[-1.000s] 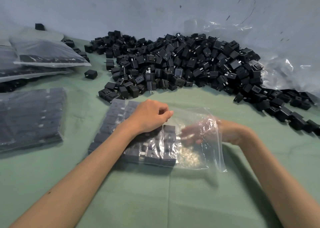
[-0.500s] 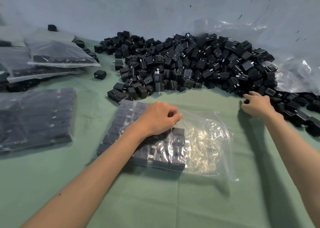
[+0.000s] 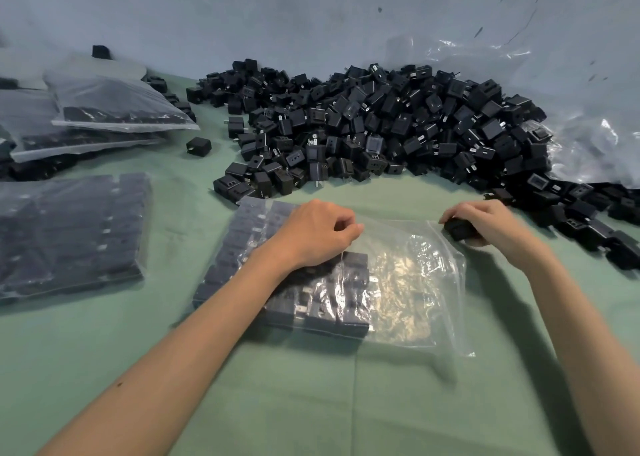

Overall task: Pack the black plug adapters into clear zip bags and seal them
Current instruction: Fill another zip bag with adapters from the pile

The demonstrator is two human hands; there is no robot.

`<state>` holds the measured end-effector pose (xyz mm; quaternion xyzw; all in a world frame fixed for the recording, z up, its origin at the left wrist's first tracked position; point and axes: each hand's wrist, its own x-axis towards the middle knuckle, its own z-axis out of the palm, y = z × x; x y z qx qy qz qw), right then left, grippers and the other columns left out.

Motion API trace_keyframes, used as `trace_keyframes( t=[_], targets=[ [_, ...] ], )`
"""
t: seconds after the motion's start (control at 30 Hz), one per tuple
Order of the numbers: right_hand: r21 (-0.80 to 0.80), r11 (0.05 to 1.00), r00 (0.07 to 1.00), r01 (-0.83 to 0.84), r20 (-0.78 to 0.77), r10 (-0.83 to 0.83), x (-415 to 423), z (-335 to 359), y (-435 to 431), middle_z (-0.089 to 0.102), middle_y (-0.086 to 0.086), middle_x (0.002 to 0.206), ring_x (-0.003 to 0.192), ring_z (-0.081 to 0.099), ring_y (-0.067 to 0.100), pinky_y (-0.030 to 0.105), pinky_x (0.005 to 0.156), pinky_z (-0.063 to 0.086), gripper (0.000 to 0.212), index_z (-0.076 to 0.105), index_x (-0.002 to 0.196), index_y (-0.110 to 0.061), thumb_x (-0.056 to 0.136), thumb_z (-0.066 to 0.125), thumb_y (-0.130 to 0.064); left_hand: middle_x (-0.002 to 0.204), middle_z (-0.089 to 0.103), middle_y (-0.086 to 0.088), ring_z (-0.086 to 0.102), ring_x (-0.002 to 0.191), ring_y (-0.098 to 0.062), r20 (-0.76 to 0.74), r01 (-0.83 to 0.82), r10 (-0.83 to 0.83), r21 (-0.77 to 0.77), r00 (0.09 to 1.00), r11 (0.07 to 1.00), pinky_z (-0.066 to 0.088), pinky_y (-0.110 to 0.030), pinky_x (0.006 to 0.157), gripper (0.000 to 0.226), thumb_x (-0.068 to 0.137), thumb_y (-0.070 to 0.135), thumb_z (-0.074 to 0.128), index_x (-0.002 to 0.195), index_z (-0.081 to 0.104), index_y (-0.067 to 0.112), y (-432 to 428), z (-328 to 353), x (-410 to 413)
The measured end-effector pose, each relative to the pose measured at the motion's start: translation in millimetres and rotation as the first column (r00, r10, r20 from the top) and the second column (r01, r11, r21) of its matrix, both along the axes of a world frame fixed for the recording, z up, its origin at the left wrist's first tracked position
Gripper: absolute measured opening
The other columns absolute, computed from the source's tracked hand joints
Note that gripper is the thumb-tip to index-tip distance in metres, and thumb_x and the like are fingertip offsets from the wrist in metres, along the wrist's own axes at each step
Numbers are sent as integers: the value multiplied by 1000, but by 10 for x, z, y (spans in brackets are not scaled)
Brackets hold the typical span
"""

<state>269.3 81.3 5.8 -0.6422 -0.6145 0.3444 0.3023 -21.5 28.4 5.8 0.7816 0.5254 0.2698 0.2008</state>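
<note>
Left hand [image 3: 311,237] pinching zip bag [image 3: 415,282]; right hand [image 3: 491,223], apart, gripping plug adapter [image 3: 457,230].
Best slid in flat beside packed rows [image 3: 329,308].

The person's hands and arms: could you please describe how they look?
The left forearm and right forearm are bare to the frame's edge, no sleeves showing. The left hand and right hand are ungloved; no rings, watch or bracelets are visible.
</note>
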Motion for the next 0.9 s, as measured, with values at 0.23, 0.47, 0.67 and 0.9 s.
trace_keyframes(
  t=[0.23,0.47,0.67,0.9],
  targets=[
    [-320,813,847,-487,-403,348,10,22,-362,72,4,89,73,66,10,20,64,56,26,77,96,-16,72,76,-8,51,47,13,42,50,0,1,-6,6,2,1000,1000,29,-21,55,37,94,34,55,58,55,23,14,-23,2],
    [-326,769,834,-550,-157,529,97,256,-390,67,9,97,81,66,8,16,69,51,20,73,100,-15,80,73,-11,51,48,13,43,51,-1,14,-16,16,-2,1000,1000,30,-23,55,36,93,36,55,61,59,21,27,-40,-16],
    [-240,728,751,-642,-386,535,-199,117,-465,71,0,88,80,67,13,23,72,56,17,76,90,-17,74,70,-14,51,48,12,44,51,-2,15,-13,13,-1,1000,1000,31,-24,56,36,93,36,55,60,58,22,38,-48,-12],
    [106,900,884,-423,-172,436,-824,-194,-390,69,-8,82,75,67,8,20,65,52,19,66,99,-24,95,55,-9,50,47,11,42,50,-3,14,-15,15,10,1000,1000,30,-23,55,37,93,36,55,62,60,17,29,-51,-8]
  ],
)
